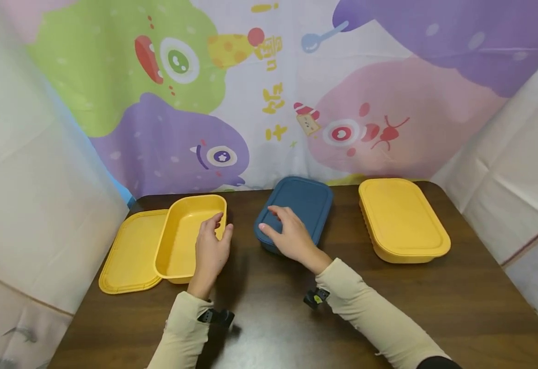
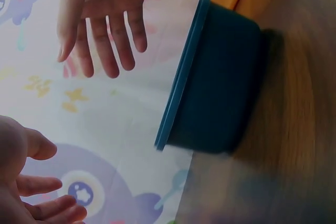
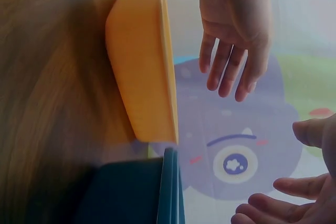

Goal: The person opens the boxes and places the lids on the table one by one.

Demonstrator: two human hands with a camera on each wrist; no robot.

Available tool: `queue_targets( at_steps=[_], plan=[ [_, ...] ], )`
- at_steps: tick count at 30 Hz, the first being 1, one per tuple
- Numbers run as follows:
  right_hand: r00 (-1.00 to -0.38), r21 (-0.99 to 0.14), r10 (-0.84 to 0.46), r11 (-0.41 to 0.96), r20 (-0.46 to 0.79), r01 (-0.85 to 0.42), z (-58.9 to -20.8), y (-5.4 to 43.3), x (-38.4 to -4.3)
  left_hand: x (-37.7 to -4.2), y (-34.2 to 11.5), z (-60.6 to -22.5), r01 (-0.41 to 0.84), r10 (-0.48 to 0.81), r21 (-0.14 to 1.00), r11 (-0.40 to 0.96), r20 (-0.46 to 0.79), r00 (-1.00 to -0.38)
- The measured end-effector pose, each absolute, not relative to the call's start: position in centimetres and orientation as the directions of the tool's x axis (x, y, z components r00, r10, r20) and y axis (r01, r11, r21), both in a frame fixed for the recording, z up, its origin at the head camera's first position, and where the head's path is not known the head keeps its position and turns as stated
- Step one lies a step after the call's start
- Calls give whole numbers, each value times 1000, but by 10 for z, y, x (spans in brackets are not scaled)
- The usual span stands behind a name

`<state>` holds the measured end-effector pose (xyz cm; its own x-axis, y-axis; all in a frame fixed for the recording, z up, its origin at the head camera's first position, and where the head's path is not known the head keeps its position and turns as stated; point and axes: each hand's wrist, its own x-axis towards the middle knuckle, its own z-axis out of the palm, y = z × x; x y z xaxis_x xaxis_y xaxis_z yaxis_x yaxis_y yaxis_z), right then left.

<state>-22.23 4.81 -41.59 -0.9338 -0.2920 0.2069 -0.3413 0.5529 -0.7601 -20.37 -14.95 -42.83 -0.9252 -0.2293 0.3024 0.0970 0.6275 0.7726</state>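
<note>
Hovering empty, fingers loosely spread, left hand [image 1: 211,253] and right hand [image 1: 292,237] seem poised for the far blue box [image 1: 303,202]; gripping needs lowering

The worktop [image 1: 269,323] is dark brown with wood grain. A flat yellow lid [image 1: 130,251] lies along its left edge, near the far left corner. Just right of that, an open yellow container [image 1: 178,241] stands upright, its rim overlapping the lid in view. A lidded blue container [image 1: 304,202] stands by the middle of the far edge; a lidded yellow container [image 1: 402,218] stands near the far right corner.
</note>
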Motion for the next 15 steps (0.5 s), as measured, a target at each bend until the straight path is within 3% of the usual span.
queue_targets(
  at_steps=[15],
  plan=[
    [-953, -726, -223, 618, 206, -301, -425, 76, -221, -211, -121, -443, 138, -149, 780, 610, 284, -947]
  ],
)
